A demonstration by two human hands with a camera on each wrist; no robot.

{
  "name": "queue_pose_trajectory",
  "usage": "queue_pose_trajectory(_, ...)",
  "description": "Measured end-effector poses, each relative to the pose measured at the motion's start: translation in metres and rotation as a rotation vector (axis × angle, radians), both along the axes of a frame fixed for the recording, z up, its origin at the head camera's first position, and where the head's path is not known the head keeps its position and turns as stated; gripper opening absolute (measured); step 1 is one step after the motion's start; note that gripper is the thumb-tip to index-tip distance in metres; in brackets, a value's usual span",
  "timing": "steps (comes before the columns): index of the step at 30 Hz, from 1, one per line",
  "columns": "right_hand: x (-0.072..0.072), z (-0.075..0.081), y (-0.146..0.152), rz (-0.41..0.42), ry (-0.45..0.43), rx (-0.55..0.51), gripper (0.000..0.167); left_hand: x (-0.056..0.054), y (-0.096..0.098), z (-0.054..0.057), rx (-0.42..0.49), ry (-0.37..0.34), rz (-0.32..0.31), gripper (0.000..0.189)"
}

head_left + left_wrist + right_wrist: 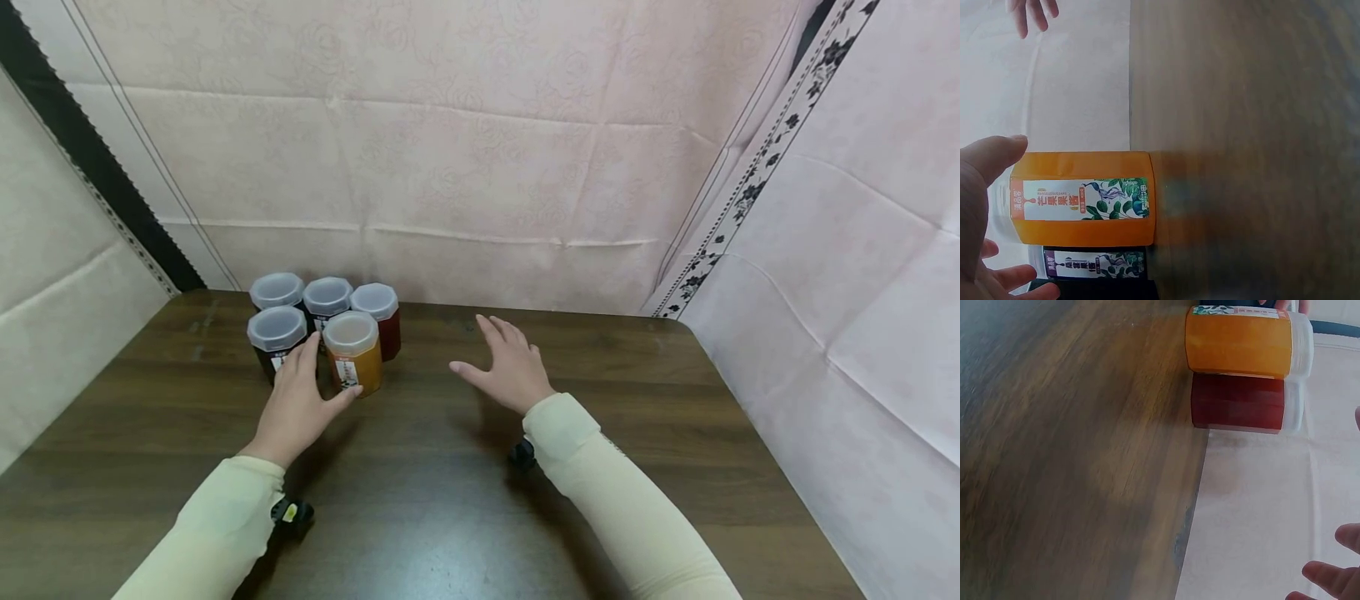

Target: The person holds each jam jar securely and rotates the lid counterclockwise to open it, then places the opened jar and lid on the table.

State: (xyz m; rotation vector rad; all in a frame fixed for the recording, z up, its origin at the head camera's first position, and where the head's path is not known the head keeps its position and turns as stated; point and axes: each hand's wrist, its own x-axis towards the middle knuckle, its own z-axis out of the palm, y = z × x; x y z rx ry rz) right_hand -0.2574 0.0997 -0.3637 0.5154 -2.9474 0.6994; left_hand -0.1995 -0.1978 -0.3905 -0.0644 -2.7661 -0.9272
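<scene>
Orange jar: stands upright on the table toward its far left, the front right one of a group of five, with a pale translucent lid (351, 332) and a white printed label (1085, 200).
Left hand (300, 404): spread wide around the orange jar (362, 365), thumb near its front, fingers reaching by its left side; it grips nothing, and whether the skin touches the jar I cannot tell.
Front dark jar (274, 333): left of the orange one, close to the left fingertips.
Red jar (390, 332): just behind the orange one, at the right end of the back row.
Two back dark jars: side by side left of the red one, one at the corner (277, 290), one in the middle (328, 297).
Right hand (513, 367): well apart from the jars, fingers loosely extended, thumb out, holding nothing.
Sleeves: pale, with a dark device (294, 512) at the left wrist and another (522, 454) at the right.
Table (420, 483): brown wood grain.
Cloth (450, 175): pale, creased, behind the table.
</scene>
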Motion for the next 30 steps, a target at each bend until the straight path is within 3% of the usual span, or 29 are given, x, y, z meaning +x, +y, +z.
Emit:
queue_pose_trajectory(13,-0.003,-0.001,-0.014,0.022,-0.009,-0.061,0.089,-0.006,0.002,-0.003,0.081,-0.032,0.011,0.1)
queue_pose_trajectory(23,-0.002,-0.001,-0.024,0.025,-0.019,-0.077,0.089,-0.012,0.003,-0.003,0.209,-0.086,0.043,0.1)
queue_pose_trajectory(30,-0.004,-0.002,-0.031,0.027,-0.032,-0.108,0.088,-0.018,0.003,-0.009,0.306,-0.115,0.06,0.098)
